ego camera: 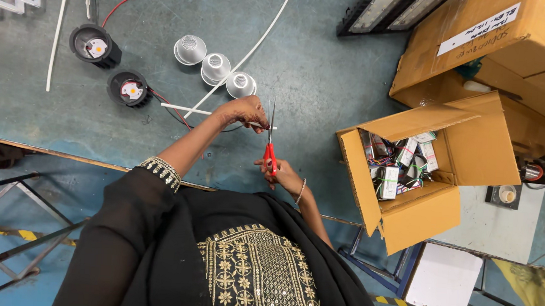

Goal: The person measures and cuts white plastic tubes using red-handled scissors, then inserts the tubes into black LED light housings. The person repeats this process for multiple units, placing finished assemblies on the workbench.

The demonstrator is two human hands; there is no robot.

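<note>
My left hand (245,111) pinches a thin white tube (205,112) level above the blue-grey table (329,67), so its free end meets the blades; my right hand (277,170) grips the red-handled scissors (271,140), blades upright and parted around that end. Just beyond stand three silver reflector cups (215,68) and two black lamp housings (112,66); an open cardboard box (411,182) of wired driver units sits to my right, within reach.
</note>
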